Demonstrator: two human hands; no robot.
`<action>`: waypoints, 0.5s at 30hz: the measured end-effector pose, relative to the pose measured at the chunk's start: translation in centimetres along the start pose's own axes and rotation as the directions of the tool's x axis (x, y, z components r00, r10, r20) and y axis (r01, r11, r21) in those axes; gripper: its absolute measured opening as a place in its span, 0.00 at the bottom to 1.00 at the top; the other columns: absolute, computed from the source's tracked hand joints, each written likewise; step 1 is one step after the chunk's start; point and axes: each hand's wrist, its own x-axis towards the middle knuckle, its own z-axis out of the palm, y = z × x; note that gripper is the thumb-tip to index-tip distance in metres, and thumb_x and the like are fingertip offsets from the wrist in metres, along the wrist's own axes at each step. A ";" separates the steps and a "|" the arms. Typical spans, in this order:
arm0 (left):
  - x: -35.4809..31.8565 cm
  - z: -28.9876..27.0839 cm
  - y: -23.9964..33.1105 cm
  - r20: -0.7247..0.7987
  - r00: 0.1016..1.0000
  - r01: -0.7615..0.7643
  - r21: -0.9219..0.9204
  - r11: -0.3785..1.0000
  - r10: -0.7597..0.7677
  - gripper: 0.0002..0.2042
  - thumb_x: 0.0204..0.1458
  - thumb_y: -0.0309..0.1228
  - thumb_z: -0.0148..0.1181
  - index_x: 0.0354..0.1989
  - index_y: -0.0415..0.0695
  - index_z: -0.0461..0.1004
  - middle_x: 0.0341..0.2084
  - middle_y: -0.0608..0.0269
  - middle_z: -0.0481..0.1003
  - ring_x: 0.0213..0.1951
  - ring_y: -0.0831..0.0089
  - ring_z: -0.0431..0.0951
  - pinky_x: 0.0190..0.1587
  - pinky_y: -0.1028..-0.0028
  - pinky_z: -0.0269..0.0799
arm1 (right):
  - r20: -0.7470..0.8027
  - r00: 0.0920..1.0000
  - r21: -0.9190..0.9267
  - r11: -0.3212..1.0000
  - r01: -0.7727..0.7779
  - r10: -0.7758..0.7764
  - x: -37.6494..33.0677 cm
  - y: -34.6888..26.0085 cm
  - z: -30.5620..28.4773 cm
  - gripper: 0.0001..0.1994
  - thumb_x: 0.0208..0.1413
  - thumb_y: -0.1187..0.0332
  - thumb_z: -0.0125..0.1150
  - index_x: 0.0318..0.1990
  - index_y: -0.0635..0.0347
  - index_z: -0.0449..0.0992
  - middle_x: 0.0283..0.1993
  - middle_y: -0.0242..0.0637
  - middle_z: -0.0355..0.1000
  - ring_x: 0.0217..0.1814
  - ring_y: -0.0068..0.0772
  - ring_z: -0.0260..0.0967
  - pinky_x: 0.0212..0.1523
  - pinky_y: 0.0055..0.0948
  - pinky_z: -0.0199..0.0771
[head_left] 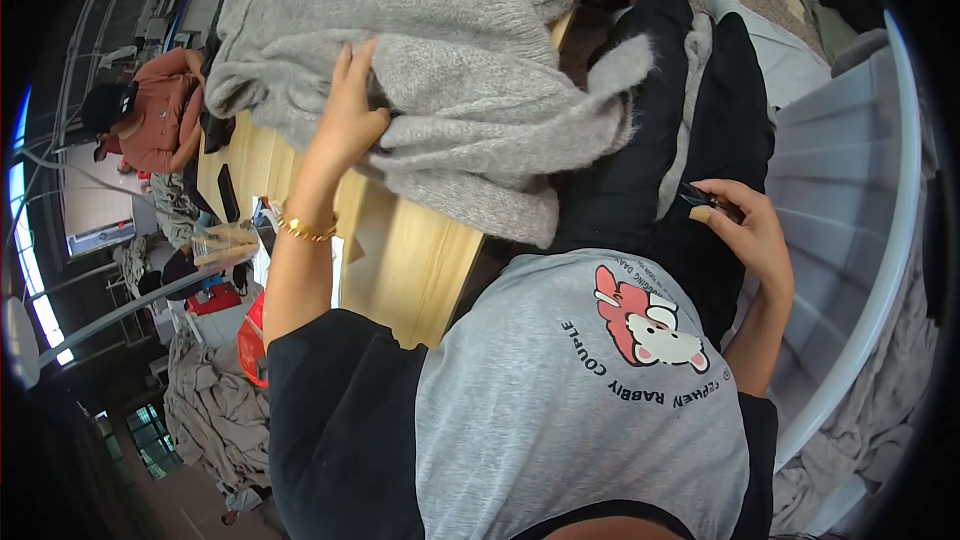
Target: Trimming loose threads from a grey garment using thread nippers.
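The left hand (350, 115) is pressed into a fuzzy grey knitted sweater (450, 60), fingers spread upward and thumb tucked into a fold, pinching the wool so the bulky garment does not slide off. The sweater lies heaped on the light wooden table (400, 260), one thick sleeve drooping over the table's edge toward the person's lap; the knit looks soft, loose and hairy, bunching in rounded rolls. A gold chain bracelet (305, 230) sits on that wrist.

The right hand (750, 230) rests low against the black trousers (700, 120), curled around a small dark object (705, 202), thumb on top; I cannot tell what it is. It seems parked there, out of the way. The person sits in a pale ribbed plastic chair (860, 220). More crumpled grey cloth (210, 400) lies on the floor, and another person in a rust-coloured top (160, 115) leans at the table's far end.
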 end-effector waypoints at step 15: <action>10.1 -22.1 -17.3 -0.459 0.886 0.214 0.269 0.939 -0.070 0.26 0.46 0.19 0.50 0.58 0.37 0.72 0.53 0.49 0.76 0.49 0.65 0.79 0.51 0.72 0.73 | -0.044 0.993 0.099 0.989 0.111 -0.107 -0.9 2.4 -1.5 0.16 0.53 0.69 0.69 0.50 0.63 0.79 0.33 0.23 0.73 0.32 0.13 0.62 0.33 0.17 0.63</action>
